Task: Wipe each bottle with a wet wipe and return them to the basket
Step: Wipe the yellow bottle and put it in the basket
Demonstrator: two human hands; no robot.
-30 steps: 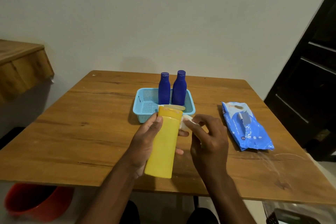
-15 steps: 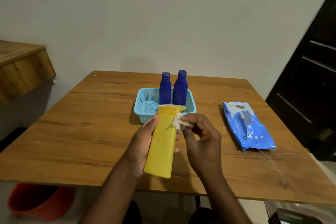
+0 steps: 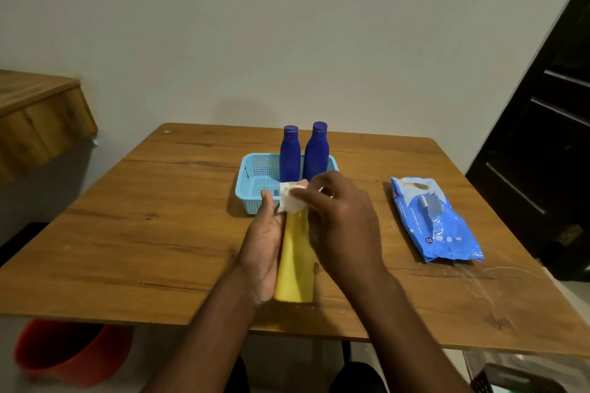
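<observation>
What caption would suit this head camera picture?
Hands wiping a yellow bottle with a wet wipe near the basket.

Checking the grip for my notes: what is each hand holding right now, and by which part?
The left hand grips the yellow bottle along its body. The right hand pinches a white wet wipe against the bottle's cap end.
</observation>
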